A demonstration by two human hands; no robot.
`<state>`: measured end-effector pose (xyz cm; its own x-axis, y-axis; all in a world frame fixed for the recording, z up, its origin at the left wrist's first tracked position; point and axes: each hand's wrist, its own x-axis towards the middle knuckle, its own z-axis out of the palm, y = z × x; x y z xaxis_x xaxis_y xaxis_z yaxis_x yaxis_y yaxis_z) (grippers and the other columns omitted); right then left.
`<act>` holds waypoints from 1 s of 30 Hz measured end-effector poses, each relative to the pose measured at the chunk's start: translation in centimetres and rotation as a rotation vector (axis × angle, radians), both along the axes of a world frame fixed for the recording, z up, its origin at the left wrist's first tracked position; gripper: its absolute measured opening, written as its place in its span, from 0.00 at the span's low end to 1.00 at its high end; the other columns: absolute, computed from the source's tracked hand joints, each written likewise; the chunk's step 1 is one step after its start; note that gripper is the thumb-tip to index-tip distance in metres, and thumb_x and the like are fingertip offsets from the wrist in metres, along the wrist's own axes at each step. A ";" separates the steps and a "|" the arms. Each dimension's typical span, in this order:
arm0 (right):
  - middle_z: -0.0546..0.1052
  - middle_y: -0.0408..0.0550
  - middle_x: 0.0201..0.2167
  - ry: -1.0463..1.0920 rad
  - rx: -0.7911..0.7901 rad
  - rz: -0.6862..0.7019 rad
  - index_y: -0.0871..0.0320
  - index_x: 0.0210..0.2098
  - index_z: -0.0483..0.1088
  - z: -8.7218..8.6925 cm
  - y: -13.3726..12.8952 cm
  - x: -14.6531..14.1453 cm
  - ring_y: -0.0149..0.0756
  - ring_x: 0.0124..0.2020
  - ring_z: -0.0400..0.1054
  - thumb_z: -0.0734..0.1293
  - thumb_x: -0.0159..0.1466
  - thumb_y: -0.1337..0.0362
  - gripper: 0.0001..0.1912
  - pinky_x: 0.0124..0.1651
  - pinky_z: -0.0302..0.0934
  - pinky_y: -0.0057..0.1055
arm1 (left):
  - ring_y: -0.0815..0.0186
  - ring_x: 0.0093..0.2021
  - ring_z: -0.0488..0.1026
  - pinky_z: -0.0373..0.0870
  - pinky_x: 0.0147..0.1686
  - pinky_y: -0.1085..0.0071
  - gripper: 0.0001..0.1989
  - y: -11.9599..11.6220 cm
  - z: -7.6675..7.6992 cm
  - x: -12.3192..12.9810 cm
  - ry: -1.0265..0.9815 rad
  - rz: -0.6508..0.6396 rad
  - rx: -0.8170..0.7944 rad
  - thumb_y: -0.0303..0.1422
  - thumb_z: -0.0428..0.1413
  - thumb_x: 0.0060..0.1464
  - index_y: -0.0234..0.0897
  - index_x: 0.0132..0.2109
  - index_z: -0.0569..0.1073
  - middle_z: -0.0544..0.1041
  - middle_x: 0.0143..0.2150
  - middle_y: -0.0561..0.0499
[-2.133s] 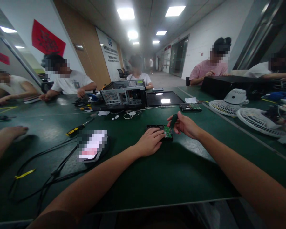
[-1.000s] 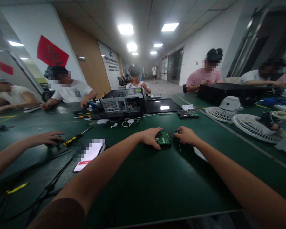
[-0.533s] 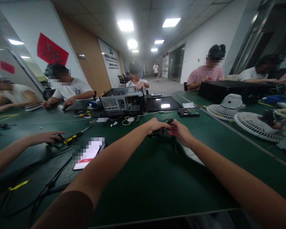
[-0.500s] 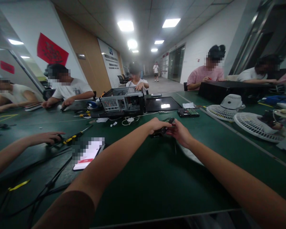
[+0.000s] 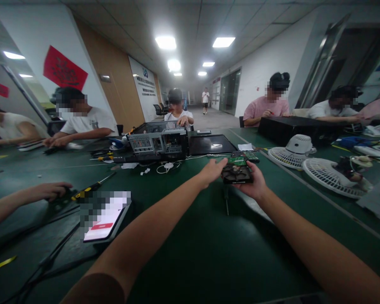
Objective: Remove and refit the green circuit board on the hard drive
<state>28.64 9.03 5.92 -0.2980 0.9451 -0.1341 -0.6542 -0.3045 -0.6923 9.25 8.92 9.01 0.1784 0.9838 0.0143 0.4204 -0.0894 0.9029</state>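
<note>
A hard drive [image 5: 237, 174] is held over the table, its underside with a green circuit board facing me. My right hand [image 5: 256, 185] grips its right side, thumb on the edge and fingers beneath. At the upper left corner, my left hand [image 5: 213, 172] pinches the drive; part of its fingers is hidden. Just below the drive a thin screwdriver [image 5: 227, 204] shows, its shaft pointing towards me. Behind the drive lies another circuit-board unit [image 5: 251, 156], partly covered.
An opened computer case [image 5: 156, 143] and a dark flat panel [image 5: 212, 144] stand ahead. White fan parts [image 5: 293, 154] lie to the right. On the left are a phone [image 5: 109, 217], a yellow-black screwdriver [image 5: 88, 190], black cables and another person's hand [image 5: 52, 192]. Several people sit around the table.
The drive has been turned so its green board shows, and my hands have shifted slightly right. The view has also shifted a little. The other person's hand at left has moved slightly left.
</note>
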 end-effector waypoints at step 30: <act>0.81 0.67 0.33 -0.850 -0.176 -0.463 0.68 0.35 0.76 3.6 1.8 13.3 0.42 0.28 0.77 0.62 0.71 0.64 0.15 0.35 0.64 0.47 | 0.48 0.69 0.64 0.62 0.67 0.50 0.25 -8.0 -6.8 -7.9 0.714 -0.260 0.401 0.44 0.48 0.70 0.37 0.66 0.72 0.66 0.71 0.39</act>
